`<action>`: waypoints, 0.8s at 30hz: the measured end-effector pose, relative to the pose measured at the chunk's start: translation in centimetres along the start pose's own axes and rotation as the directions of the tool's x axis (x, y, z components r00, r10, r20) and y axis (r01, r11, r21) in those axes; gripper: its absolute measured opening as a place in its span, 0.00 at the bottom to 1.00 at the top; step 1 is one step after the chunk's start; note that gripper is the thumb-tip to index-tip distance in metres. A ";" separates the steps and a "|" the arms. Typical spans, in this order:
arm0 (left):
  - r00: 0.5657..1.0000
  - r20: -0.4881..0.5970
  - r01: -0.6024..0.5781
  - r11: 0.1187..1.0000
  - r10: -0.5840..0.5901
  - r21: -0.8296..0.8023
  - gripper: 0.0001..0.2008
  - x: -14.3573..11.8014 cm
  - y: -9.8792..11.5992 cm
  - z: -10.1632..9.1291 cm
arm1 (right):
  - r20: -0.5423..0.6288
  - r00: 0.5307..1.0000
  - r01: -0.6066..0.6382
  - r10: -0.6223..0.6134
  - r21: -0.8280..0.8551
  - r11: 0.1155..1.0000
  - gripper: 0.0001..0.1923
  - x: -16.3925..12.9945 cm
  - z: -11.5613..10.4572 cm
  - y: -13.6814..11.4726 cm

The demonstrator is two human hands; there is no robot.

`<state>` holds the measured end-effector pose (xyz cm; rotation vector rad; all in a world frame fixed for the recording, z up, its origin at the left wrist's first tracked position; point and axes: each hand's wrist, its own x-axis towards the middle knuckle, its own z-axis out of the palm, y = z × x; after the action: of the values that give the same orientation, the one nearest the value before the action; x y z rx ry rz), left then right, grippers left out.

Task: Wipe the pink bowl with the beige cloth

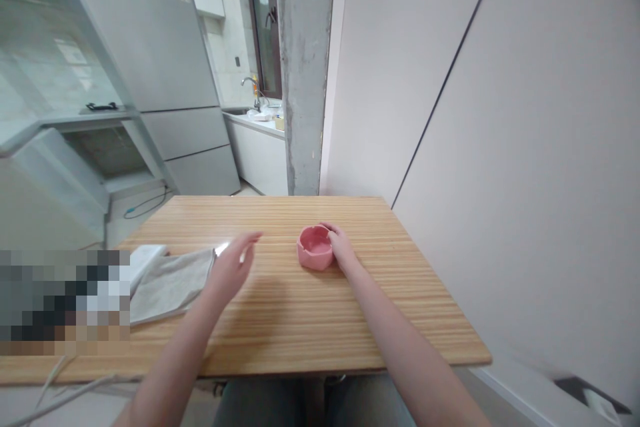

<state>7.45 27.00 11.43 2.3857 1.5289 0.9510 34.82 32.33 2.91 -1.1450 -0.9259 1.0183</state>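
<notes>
fingers (pixel 334 232) wrap the pink ashtray's (pixel 315 248) right side.

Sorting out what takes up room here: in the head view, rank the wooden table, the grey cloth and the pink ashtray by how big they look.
1. wooden table
2. grey cloth
3. pink ashtray, touched by the right hand
</notes>
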 end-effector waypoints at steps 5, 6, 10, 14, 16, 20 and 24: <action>0.913 -0.152 0.397 0.742 -0.378 0.540 0.17 -5.2 -10.1 -5.0 | 0.002 1.000 -0.002 0.002 -0.017 1.000 0.20 0.3 0.2 0.1; 0.910 -0.119 0.391 0.730 -0.396 0.560 0.16 -5.9 -11.0 -5.1 | 0.008 1.000 -0.005 0.005 -0.020 1.000 0.19 0.3 0.2 0.0; 0.955 0.110 0.230 0.920 -0.277 0.316 0.18 -6.8 -10.0 -3.4 | 0.018 1.000 -0.021 0.021 -0.021 1.000 0.18 0.2 0.4 -0.3; 0.975 0.061 0.194 0.954 -0.213 0.229 0.22 -6.0 -8.1 -2.2 | 0.021 1.000 0.007 -0.006 -0.061 0.998 0.19 0.2 0.2 -0.4; 0.958 -0.041 0.279 0.896 -0.282 0.345 0.26 -5.5 -8.3 -2.2 | 0.033 0.999 0.027 -0.023 -0.119 0.993 0.21 0.3 -0.2 -0.4; 0.848 0.030 0.480 0.790 -0.530 0.381 0.36 -4.7 -9.1 -2.3 | 0.030 0.998 0.057 -0.051 -0.238 0.970 0.23 0.6 -0.7 -0.2; 0.785 0.243 0.519 0.819 -0.570 0.246 0.24 -3.3 -7.0 -2.7 | 0.027 0.998 0.070 -0.065 -0.273 0.959 0.20 0.5 -0.6 -0.1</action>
<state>-0.43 26.94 9.06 1.8596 2.0519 0.3147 35.57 32.67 2.89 -1.3256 -1.1391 0.8636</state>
